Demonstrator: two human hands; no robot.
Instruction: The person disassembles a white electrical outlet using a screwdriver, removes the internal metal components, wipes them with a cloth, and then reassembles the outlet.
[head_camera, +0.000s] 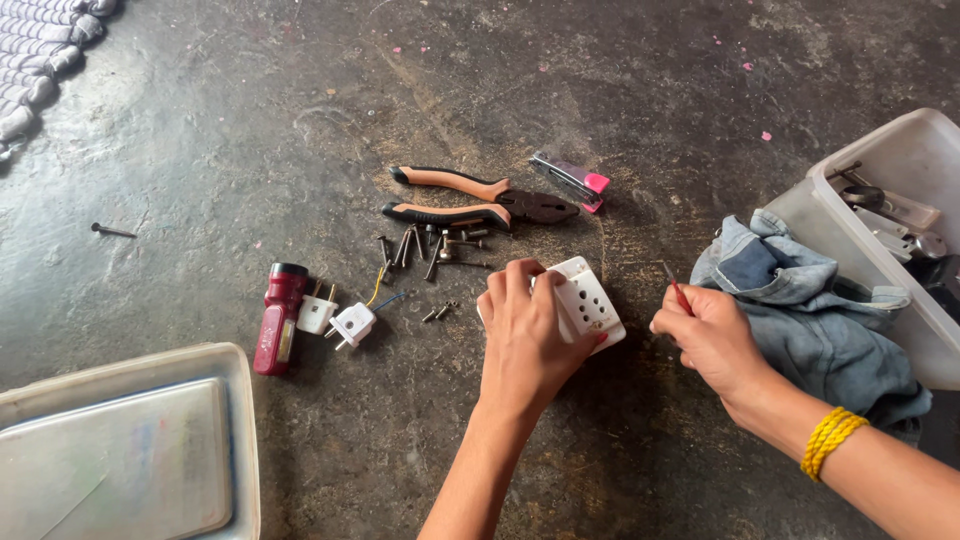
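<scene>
Hands work low over a dark, rough floor (250, 120). The left hand (520, 335) is clasped over a white socket plate (590, 305), fingers curled across its top edge, pressing it down against the floor; the plate's holed face shows just to the right of the knuckles. The right hand (712, 335), with yellow bangles (830, 440) at the wrist, is pinched around a thin red-handled screwdriver (676, 290) whose tip points up and away, held apart from the plate. Just beyond the left hand lies a scatter of dark screws (430, 250), and past those a pair of orange-handled pliers (470, 198) and a small pink stapler (572, 180). Farther to the left of the left hand sit two white plugs (338, 320), one with short wires, and a red torch (277, 318). Crumpled denim cloth (810, 300) lies right behind the right hand, touching a pale plastic tub (900, 160) that holds metal tools. Near the left forearm sits a shallow white tray (240, 420).
</scene>
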